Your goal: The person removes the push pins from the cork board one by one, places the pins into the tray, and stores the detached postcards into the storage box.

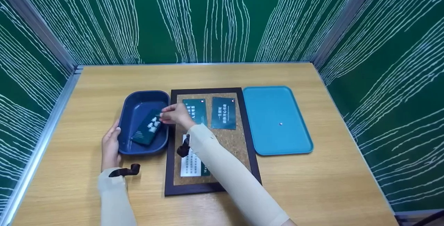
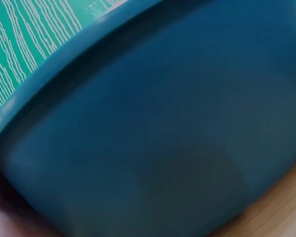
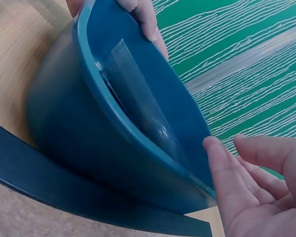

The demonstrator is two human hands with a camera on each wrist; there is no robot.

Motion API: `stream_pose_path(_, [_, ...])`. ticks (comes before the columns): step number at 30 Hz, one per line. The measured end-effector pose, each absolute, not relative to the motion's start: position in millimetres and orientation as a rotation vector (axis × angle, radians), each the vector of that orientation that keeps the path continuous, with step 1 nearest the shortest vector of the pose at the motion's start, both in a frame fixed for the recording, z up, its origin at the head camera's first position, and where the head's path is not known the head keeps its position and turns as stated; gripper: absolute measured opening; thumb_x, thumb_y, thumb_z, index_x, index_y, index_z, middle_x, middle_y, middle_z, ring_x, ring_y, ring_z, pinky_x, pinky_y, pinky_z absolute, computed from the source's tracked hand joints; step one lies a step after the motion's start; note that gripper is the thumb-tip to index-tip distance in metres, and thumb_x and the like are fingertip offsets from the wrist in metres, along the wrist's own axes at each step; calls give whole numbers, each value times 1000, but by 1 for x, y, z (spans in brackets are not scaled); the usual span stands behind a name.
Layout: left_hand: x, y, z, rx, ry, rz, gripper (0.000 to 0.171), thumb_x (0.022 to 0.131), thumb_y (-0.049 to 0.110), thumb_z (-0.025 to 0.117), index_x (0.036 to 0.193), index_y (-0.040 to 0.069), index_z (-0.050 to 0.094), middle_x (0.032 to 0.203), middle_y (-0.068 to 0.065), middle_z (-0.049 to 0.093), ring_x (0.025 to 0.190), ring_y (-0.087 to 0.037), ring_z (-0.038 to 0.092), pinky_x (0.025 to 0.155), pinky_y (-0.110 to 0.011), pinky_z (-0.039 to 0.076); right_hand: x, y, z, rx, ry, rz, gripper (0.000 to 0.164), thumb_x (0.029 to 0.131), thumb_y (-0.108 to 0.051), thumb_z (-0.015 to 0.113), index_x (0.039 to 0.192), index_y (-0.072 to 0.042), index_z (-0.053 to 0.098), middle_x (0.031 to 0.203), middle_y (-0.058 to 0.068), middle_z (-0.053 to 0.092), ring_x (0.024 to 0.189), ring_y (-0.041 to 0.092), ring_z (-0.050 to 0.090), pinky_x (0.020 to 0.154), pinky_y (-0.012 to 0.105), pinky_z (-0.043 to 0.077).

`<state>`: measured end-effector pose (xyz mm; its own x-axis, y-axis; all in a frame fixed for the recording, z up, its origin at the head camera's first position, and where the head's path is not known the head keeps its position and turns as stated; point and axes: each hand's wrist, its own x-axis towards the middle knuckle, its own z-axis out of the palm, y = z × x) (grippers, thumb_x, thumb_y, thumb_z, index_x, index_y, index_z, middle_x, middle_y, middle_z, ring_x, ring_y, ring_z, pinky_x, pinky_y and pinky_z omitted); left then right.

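My left hand [image 1: 110,145] grips the left rim of a deep blue basin [image 1: 126,115], thumb over the edge. The basin's outer wall [image 2: 153,113] fills most of the left wrist view. Inside the basin a dark green card with white print [image 1: 147,129] lies slanted, and its surface looks glossy [image 3: 138,94] in the right wrist view. My right hand [image 1: 177,115] is over the basin's right rim, by the card's upper end. In the right wrist view, its thumb and forefinger [image 3: 219,163] are slightly apart with nothing seen between them.
Right of the basin lies a dark-framed cork board [image 1: 230,149] with green cards [image 1: 223,113] pinned on it and a partly hidden white-and-green card [image 1: 189,163]. A turquoise tray [image 1: 277,108] beside it holds a small pin [image 1: 280,124]. Green walls with white lines enclose the wooden table [image 1: 329,170].
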<state>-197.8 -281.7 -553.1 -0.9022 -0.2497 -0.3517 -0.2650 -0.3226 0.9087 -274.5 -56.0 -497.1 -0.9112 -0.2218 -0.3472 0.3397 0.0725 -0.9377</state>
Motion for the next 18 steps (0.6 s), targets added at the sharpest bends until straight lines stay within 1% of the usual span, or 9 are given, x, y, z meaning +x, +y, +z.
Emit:
stream_pose_path(3, [-198, -282, -554, -691, 1822, 2444, 46, 106, 25, 33, 151, 24, 28, 161, 12, 13, 149, -5, 4, 122, -25, 9, -274, -55, -499, 111, 1950, -1898, 23, 85, 5, 67, 107, 11, 66, 96, 23, 72, 81, 27, 73, 67, 26, 60])
stream_pose_path(9, [-197, -281, -556, -681, 1844, 2443, 47, 106, 22, 33, 152, 21, 27, 161, 11, 12, 149, -5, 3, 122, -24, 10, -272, -53, -502, 83, 1885, -1921, 28, 85, 5, 66, 112, 14, 63, 95, 23, 72, 69, 18, 69, 67, 27, 60])
stream_pose_path(13, [-197, -281, -557, -678, 1821, 2467, 47, 105, 21, 33, 152, 20, 26, 161, 11, 13, 149, -5, 3, 121, -23, 10, -271, -52, -503, 76, 1895, -1913, 27, 85, 2, 68, 110, 12, 64, 90, 19, 73, 66, 15, 67, 66, 28, 60])
stream_pose_path(18, [-198, -281, -555, -675, 1780, 2503, 47, 105, 20, 35, 152, 20, 26, 161, 12, 13, 149, -4, 4, 121, -22, 11, -269, -52, -503, 82, 1904, -1919, 19, 85, 1, 69, 103, 7, 67, 83, 12, 72, 67, 16, 67, 68, 29, 60])
